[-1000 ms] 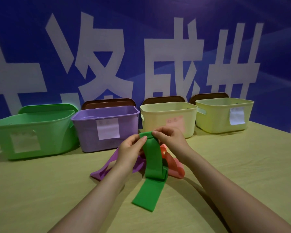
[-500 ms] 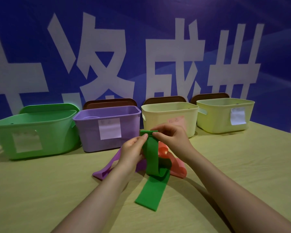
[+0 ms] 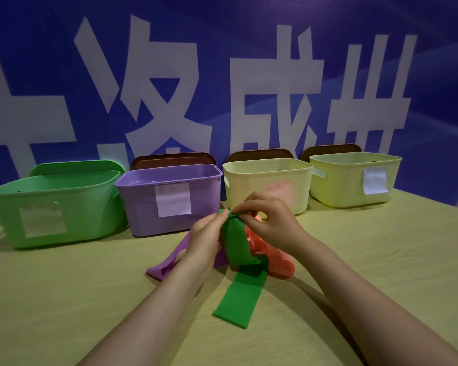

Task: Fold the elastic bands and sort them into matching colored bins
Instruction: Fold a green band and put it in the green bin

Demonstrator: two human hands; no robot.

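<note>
A green elastic band (image 3: 237,291) hangs from both my hands, its lower end lying flat on the table. My left hand (image 3: 205,240) and my right hand (image 3: 271,223) pinch its upper end together above the table. Under them lie a purple band (image 3: 167,265) to the left and a red band (image 3: 278,262) to the right, both partly hidden. Behind stand a green bin (image 3: 53,204), a purple bin (image 3: 169,196), a cream bin (image 3: 269,180) with a pink label and a yellow-green bin (image 3: 354,178).
The bins line the back of the yellow-green table (image 3: 381,260), against a blue wall with large white characters. Brown lids (image 3: 173,159) lean behind three bins and a green lid behind the green one. Each bin carries a paper label.
The pinched top of the green band has sunk slightly towards the table, and my right hand's fingers have curled further over it. The tail stays on the table.
</note>
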